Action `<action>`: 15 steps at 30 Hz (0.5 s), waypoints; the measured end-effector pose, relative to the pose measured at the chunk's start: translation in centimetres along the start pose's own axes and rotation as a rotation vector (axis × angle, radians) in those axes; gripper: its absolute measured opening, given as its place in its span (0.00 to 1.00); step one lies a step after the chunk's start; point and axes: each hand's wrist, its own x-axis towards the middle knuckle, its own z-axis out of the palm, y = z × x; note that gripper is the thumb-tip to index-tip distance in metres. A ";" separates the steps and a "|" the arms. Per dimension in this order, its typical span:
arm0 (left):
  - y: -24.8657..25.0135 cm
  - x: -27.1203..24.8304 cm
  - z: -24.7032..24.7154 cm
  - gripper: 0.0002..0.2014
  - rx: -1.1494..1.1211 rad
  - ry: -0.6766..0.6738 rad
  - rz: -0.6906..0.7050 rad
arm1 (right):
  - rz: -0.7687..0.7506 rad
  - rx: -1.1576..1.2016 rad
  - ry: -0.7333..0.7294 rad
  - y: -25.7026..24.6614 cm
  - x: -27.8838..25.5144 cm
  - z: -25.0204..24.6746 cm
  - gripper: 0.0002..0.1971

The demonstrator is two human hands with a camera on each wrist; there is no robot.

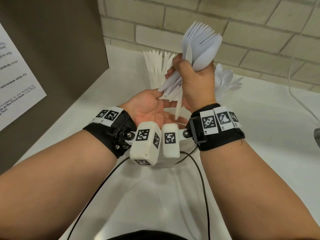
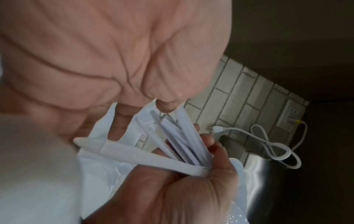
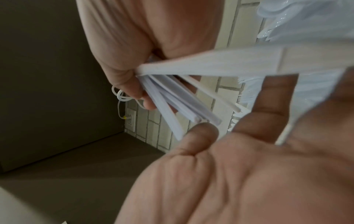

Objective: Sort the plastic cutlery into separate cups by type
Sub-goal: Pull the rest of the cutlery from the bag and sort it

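My right hand (image 1: 195, 80) grips a bundle of white plastic cutlery (image 1: 200, 45), forks and spoons fanned upward, above the counter. One knife (image 1: 179, 104) in the bundle points blade down. My left hand (image 1: 152, 108) lies palm up just below, thumb touching the handle ends, fingers straight under the knife tip. The left wrist view shows the splayed handles (image 2: 182, 136) in the right hand (image 2: 172, 189). Behind stands a cup of knives (image 1: 156, 78). A cluster of spoons (image 1: 225, 78) sits at the back right, its cup hidden.
A dark appliance side with a paper notice (image 1: 17, 66) walls off the left. The brick wall (image 1: 242, 23) runs along the back. A white cord (image 1: 294, 84) hangs at the right, and a metal object (image 1: 316, 137) juts in at the right edge of the white counter (image 1: 259, 153).
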 end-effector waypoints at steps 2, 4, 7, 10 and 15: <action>0.2 0.1 0.3 0.30 -0.056 0.019 0.025 | 0.003 0.002 0.008 -0.1 -0.1 0.1 0.19; 0.6 0.2 0.2 0.32 -0.111 0.047 0.051 | -0.005 0.008 0.003 0.1 -0.1 0.0 0.21; 0.7 0.2 -0.3 0.31 -0.024 0.027 -0.020 | -0.013 0.031 0.013 0.2 0.0 -0.1 0.22; 0.8 0.2 -0.3 0.32 -0.006 0.061 -0.026 | -0.017 0.003 -0.002 0.3 0.0 -0.2 0.22; 1.5 0.0 0.7 0.23 -0.099 0.126 0.168 | 0.031 -0.141 -0.038 1.3 -0.3 -0.7 0.19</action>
